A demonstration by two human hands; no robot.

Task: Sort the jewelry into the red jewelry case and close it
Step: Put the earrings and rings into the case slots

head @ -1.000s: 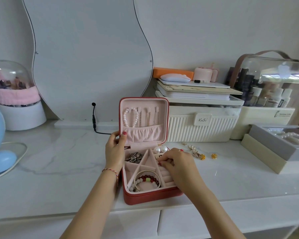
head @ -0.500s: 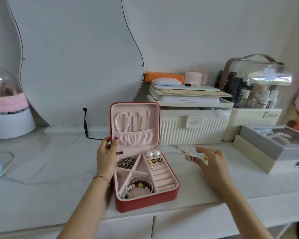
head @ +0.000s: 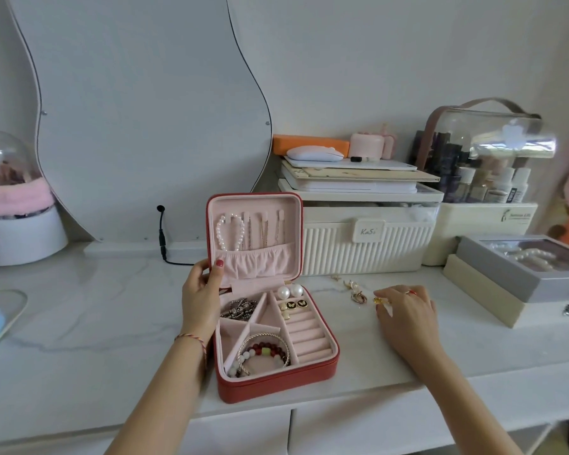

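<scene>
The red jewelry case (head: 276, 379) sits open near the counter (head: 79, 323) edge. The left hand (head: 199, 303) grips its upright lid (head: 253, 238). To the right, the right hand's (head: 408, 316) spread fingertips touch a gold earring (head: 378, 301), beside other loose jewelry (head: 357, 295).

This was a home dressing table, most likely in a bedroom. A white marble-patterned countertop (head: 79, 310) ran the width of the view, with drawer fronts under its front edge. At eleven o'clock a wavy-edged mirror (head: 138, 110) leaned against the plain wall. At two o'clock a clear cosmetics bag (head: 486, 142) held bottles and tubes above a cream box, and at one o'clock sat a ribbed white storage box (head: 365, 247) stacked with flat items. A red jewelry case (head: 276, 382) stood open at centre. At nine o'clock a glass dome (head: 4, 165) held what may have been dried flowers; it was too blurred to tell.
</scene>
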